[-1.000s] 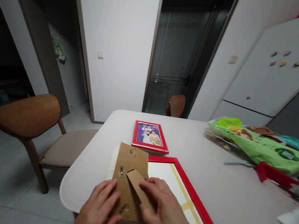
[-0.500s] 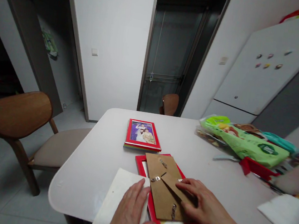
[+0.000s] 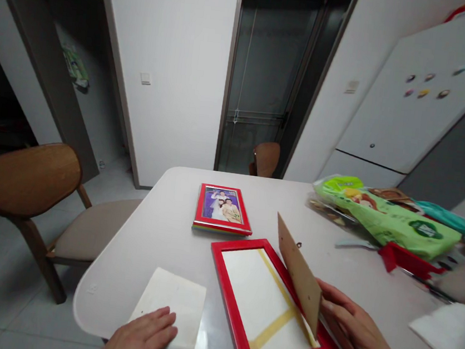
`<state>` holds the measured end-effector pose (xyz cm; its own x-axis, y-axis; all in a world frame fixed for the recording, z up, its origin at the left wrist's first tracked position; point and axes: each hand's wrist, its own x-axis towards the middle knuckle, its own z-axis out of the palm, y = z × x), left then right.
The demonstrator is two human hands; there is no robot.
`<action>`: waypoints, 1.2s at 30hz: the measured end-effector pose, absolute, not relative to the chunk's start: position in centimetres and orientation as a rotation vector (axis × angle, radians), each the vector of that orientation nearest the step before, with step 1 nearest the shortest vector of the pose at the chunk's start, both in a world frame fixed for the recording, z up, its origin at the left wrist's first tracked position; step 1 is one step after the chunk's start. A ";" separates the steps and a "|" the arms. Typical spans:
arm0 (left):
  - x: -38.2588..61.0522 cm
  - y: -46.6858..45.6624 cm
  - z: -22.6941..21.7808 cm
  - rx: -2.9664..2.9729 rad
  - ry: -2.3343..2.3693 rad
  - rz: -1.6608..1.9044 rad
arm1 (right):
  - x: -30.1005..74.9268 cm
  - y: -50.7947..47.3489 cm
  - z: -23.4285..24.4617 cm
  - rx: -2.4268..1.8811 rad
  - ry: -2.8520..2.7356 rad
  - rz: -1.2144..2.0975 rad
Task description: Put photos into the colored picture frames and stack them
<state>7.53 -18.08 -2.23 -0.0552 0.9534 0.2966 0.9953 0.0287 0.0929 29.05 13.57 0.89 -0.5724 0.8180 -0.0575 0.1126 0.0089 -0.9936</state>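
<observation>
My right hand point(image 3: 353, 328) grips the brown backing board point(image 3: 297, 266) by its right side and holds it tilted up on edge over a red picture frame point(image 3: 227, 294). Inside that frame lies a white sheet point(image 3: 250, 294) crossed by yellowish tape strips. A metal hanger pokes out from the board's far face. To the left, my left hand point(image 3: 141, 335) lies flat on a white paper or cloth sheet point(image 3: 176, 297), fingers stretched out. Beyond the frame, a framed family photo point(image 3: 222, 207) with a red border rests on top of another frame or frames.
On the right of the table point(image 3: 128, 275) lie a green package point(image 3: 395, 221), a red plastic piece point(image 3: 409, 261), a pale blue-handled tool point(image 3: 356, 244) and white tissue point(image 3: 449, 334). A wooden chair point(image 3: 25, 184) stands at the left.
My right hand has lifted the backing board from lying flat to standing tilted, baring the white sheet beneath. My left hand and the white sheet under it have moved left, away from the frame.
</observation>
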 end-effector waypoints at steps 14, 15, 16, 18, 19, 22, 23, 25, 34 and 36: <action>5.3 -21.2 -2.4 -2.104 -1.960 -0.340 | 29.3 10.1 -0.1 -0.827 -1.417 2.061; 5.4 -20.9 -1.5 -2.093 -1.962 -0.443 | 29.5 10.4 0.1 -0.837 -1.408 2.072; 5.6 -20.3 -0.6 -2.049 -1.983 -0.532 | 29.7 10.7 0.4 -0.852 -1.411 2.064; 6.7 -18.2 1.2 -1.877 -2.055 -0.639 | 30.0 11.3 1.3 -0.899 -1.457 1.981; 7.5 -16.6 1.9 -1.803 -2.082 -0.650 | 30.1 11.5 1.8 -0.925 -1.499 1.919; 10.8 -11.0 2.4 -1.775 -2.154 -0.625 | 30.1 12.0 3.0 -0.971 -1.628 1.751; 12.0 -9.2 2.2 -1.778 -2.225 -0.603 | 30.2 12.1 3.3 -0.968 -1.667 1.717; 14.0 -6.1 1.5 -1.814 -2.418 -0.548 | 30.4 12.3 3.4 -0.946 -1.730 1.677; 14.5 -3.6 0.4 -2.337 -2.129 -0.535 | 32.3 13.4 1.9 -0.877 -1.997 1.560; 14.4 -3.8 0.2 -2.375 -2.077 -0.541 | 32.1 13.4 1.9 -0.858 -2.056 1.500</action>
<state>14.39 -3.84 0.19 0.1016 0.9720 0.2120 0.9519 -0.1569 0.2632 32.14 13.38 1.92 -0.7044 0.7098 -0.0018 0.2183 0.2143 -0.9521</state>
